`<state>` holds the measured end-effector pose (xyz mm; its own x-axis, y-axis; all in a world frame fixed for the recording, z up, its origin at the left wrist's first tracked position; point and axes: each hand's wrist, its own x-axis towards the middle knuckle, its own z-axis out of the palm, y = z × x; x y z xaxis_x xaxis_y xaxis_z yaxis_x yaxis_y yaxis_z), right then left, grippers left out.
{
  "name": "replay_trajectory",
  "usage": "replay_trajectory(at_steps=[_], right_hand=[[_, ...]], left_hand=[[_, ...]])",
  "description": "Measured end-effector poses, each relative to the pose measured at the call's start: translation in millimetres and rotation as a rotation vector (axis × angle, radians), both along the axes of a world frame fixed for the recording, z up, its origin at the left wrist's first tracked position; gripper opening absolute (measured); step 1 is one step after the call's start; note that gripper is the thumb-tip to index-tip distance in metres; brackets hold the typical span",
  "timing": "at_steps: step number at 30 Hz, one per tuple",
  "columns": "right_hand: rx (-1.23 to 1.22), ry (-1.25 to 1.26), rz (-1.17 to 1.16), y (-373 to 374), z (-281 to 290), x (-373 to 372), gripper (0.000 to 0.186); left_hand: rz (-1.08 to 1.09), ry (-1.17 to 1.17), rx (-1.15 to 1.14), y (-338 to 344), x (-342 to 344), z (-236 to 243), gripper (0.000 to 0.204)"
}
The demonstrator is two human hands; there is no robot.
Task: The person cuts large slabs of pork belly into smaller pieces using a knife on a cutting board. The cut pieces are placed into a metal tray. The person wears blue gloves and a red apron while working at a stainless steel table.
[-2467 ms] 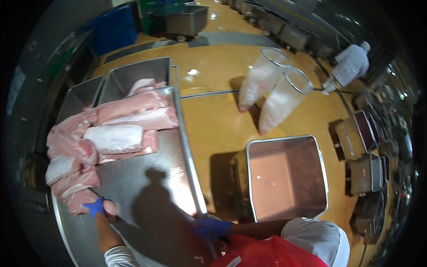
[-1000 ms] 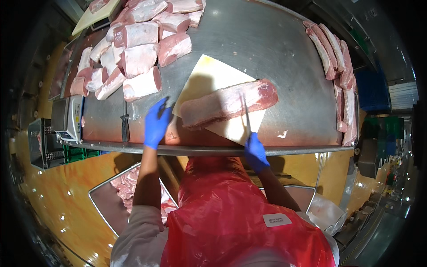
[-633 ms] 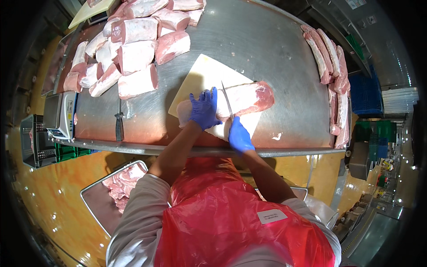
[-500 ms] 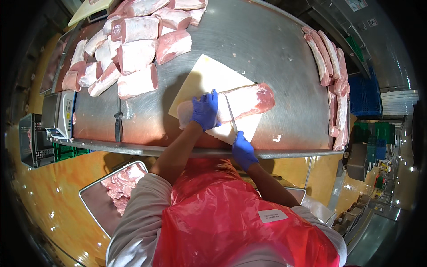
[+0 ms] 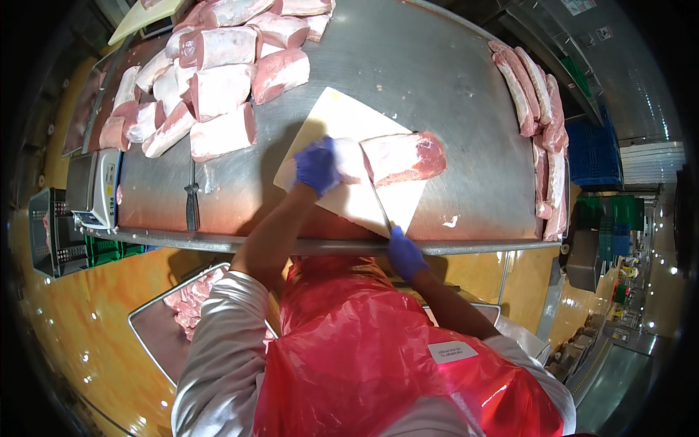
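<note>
On the near half of the steel table (image 5: 437,87), a white cutting board (image 5: 309,131) is laid at an angle. Across it a pork loin (image 5: 404,155) is placed, its right end reaching past the board. The loin's left part is covered by the gloved left hand (image 5: 317,166); in the right hand (image 5: 406,253), at the near edge, a knife (image 5: 378,198) is held, its blade along the cut. For a clean face, long strokes should be drawn, with the left fingers kept clear. The left hand is blurred, so its finger spread cannot be told; the cut's depth is hidden.
</note>
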<state>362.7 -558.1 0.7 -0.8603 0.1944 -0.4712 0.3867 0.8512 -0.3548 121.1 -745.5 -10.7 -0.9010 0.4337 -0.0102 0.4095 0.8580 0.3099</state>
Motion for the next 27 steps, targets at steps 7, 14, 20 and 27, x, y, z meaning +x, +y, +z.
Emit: replay_trajectory(at_steps=[7,14,20,27], right_hand=[[-0.032,-0.121,-0.072,32.0,6.0,108.0,0.019],[-0.132,0.192,-0.235,31.5,-0.7,63.3,0.022],[-0.132,0.229,-0.451,66.6,-39.4,67.5,0.026],[-0.107,0.097,-0.504,53.2,9.7,76.4,0.023]], left_hand=[[0.368,-0.991,1.434,-132.9,-43.0,-31.2,0.058],[0.291,-0.847,1.897,-196.2,-190.8,127.2,0.049],[0.203,0.137,1.22,-1.2,-185.3,132.0,0.048],[-0.252,0.079,-0.106,176.7,41.4,10.8,0.066]])
